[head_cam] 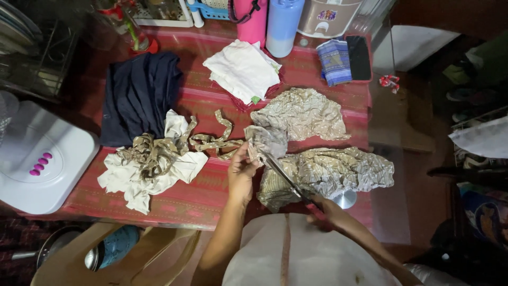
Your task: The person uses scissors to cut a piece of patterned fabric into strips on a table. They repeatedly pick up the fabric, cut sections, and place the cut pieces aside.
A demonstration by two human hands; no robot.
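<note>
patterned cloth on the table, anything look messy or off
Nothing looks damaged by accident. The patterned cloth lies crumpled while the left hand holds its edge and the right hand works scissors into it; cut strips trail loosely leftward.

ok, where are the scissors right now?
In the head view, the scissors are low and centre-right, held in the right hand, blades angled up-left into the patterned beige fabric that the left hand pinches.

A red striped cloth [211, 196] covers the table, a tan plastic chair [153, 254] beside it, dim light.
</note>
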